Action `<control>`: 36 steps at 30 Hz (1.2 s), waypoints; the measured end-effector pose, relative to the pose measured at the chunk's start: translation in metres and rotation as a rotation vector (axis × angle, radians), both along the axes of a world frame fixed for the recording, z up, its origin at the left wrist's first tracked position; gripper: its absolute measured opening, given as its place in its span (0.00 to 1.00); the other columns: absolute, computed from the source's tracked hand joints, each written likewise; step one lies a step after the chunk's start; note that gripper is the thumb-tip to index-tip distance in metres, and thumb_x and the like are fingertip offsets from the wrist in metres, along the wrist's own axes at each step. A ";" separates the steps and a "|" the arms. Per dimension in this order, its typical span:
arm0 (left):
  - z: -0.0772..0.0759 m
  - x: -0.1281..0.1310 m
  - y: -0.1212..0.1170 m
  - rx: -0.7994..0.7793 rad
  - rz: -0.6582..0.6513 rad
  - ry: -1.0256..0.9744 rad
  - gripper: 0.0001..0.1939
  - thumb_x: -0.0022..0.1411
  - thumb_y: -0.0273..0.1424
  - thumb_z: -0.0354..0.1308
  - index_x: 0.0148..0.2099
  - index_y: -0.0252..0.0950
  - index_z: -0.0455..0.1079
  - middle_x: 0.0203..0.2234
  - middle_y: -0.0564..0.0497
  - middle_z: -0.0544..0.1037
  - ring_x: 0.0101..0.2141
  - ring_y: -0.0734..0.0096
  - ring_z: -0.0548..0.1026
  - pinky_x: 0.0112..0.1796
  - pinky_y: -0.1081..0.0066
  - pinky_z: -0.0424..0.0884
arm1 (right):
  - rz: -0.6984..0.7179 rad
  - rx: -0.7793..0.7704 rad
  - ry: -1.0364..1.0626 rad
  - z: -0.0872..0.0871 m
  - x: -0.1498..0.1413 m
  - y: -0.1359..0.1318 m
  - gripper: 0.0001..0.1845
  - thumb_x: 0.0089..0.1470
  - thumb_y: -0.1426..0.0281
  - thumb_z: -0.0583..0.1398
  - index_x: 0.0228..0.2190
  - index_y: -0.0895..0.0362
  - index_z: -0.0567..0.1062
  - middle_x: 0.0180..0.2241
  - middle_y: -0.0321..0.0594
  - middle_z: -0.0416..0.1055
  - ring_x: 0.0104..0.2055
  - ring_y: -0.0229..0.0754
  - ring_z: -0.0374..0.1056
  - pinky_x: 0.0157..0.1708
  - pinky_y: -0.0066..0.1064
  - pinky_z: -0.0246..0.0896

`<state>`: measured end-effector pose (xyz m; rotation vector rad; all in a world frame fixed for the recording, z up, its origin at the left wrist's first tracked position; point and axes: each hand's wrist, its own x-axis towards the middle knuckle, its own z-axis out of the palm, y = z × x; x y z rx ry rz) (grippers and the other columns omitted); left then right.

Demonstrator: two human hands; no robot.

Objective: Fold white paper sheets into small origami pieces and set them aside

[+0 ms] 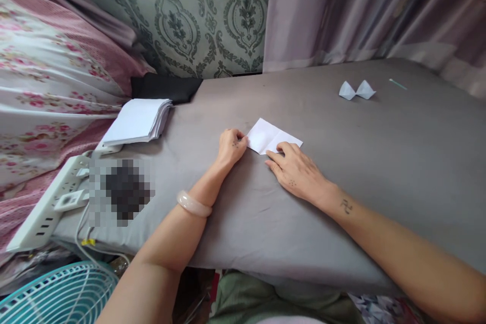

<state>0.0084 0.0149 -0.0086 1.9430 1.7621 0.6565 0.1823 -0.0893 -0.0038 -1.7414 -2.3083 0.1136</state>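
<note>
A small white sheet of paper (261, 136) with a crease across its middle lies on the grey-covered surface in front of me. At its left corner my left hand (232, 146) is closed, with the thumb and forefinger pinching the edge. My right hand (295, 169) rests over the paper's near right edge, palm down. Its fingers are spread, with the forefinger tip on the paper and the thumb just below the edge. Part of the sheet is hidden under the right fingers.
A folded white paper shape with two peaks (357, 91) and a thin greenish stick (398, 84) lie back right. A paper stack (136, 119), black cloth (167, 89), power strip (47, 205) and pixelated patch are on the left. A teal fan (61, 293) stands front left.
</note>
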 end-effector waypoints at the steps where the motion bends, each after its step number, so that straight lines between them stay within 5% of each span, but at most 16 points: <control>1: 0.003 -0.001 -0.003 -0.020 0.010 -0.022 0.06 0.56 0.29 0.54 0.31 0.34 0.72 0.28 0.48 0.75 0.34 0.66 0.72 0.40 0.67 0.68 | -0.005 0.002 0.015 0.000 0.001 0.001 0.21 0.65 0.62 0.48 0.51 0.54 0.74 0.49 0.49 0.65 0.52 0.51 0.62 0.45 0.40 0.64; 5: 0.009 -0.007 -0.015 -0.085 0.037 -0.133 0.07 0.54 0.28 0.54 0.37 0.34 0.70 0.26 0.50 0.75 0.27 0.71 0.71 0.32 0.71 0.66 | -0.007 0.015 0.071 -0.001 0.005 0.006 0.20 0.65 0.64 0.48 0.48 0.55 0.75 0.49 0.49 0.66 0.52 0.51 0.62 0.47 0.41 0.64; 10: 0.012 -0.014 -0.029 -0.245 -0.110 -0.283 0.27 0.52 0.26 0.52 0.57 0.38 0.61 0.18 0.59 0.68 0.18 0.76 0.66 0.23 0.76 0.61 | 0.006 0.035 0.131 -0.006 0.014 0.018 0.19 0.64 0.65 0.49 0.45 0.57 0.77 0.48 0.48 0.68 0.51 0.49 0.63 0.49 0.41 0.64; 19: 0.037 -0.015 -0.046 -0.468 -0.406 -0.195 0.19 0.51 0.27 0.54 0.46 0.31 0.73 0.24 0.54 0.70 0.24 0.75 0.67 0.26 0.74 0.61 | 0.052 0.066 0.237 -0.018 0.031 0.038 0.13 0.59 0.67 0.56 0.42 0.57 0.78 0.48 0.46 0.70 0.50 0.49 0.64 0.49 0.41 0.63; 24: 0.032 -0.017 -0.046 -0.307 -0.501 -0.142 0.20 0.51 0.24 0.55 0.48 0.32 0.71 0.31 0.51 0.71 0.29 0.74 0.68 0.30 0.73 0.65 | 0.146 0.116 0.247 -0.020 0.029 0.038 0.11 0.59 0.71 0.56 0.38 0.58 0.78 0.41 0.46 0.73 0.44 0.46 0.66 0.47 0.39 0.64; 31: 0.018 -0.012 -0.045 0.248 -0.525 0.205 0.16 0.57 0.23 0.55 0.46 0.41 0.76 0.44 0.43 0.67 0.44 0.60 0.66 0.44 0.60 0.64 | 0.289 0.096 0.101 -0.006 0.035 0.019 0.18 0.59 0.79 0.51 0.43 0.57 0.78 0.46 0.47 0.74 0.47 0.47 0.68 0.45 0.38 0.65; 36: 0.013 -0.010 -0.036 0.310 -0.803 0.289 0.13 0.66 0.32 0.52 0.49 0.46 0.75 0.51 0.47 0.71 0.52 0.56 0.62 0.51 0.55 0.55 | 0.333 0.050 0.048 0.004 0.041 0.008 0.20 0.58 0.79 0.51 0.44 0.54 0.78 0.49 0.45 0.73 0.46 0.45 0.71 0.43 0.35 0.67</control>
